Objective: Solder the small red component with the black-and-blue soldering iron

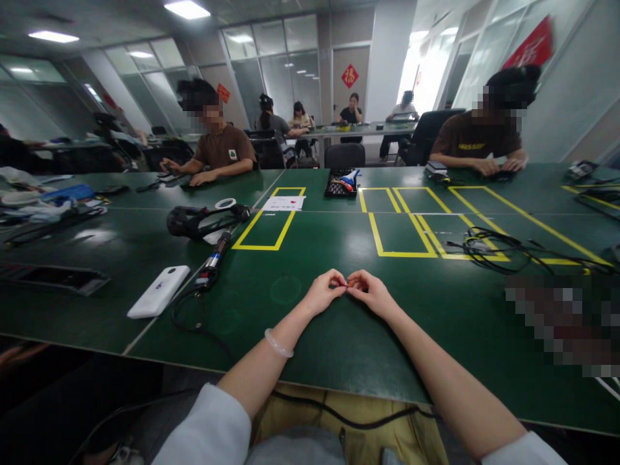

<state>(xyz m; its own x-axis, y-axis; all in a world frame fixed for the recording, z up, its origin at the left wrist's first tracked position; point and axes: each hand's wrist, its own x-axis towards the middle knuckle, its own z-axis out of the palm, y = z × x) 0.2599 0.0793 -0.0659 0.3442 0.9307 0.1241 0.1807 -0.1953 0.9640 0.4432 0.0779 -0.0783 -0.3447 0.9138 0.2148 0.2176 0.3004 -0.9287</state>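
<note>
My left hand (327, 290) and my right hand (369, 292) meet fingertip to fingertip just above the green table (310, 349). Both are closed in a pinch on one tiny piece (347, 285) between them. A hint of red and orange shows there, but the fingers cover most of it and its kind cannot be made out. A pale bangle (279, 343) circles my left wrist.
A white power bank-like block (159, 292), a cabled cylindrical tool (213, 258) and a black headset-like device (206, 219) lie left. Ahead are yellow tape outlines (259, 247) and a black tray (334, 192). Black cables (504, 242) coil at right. People sit opposite.
</note>
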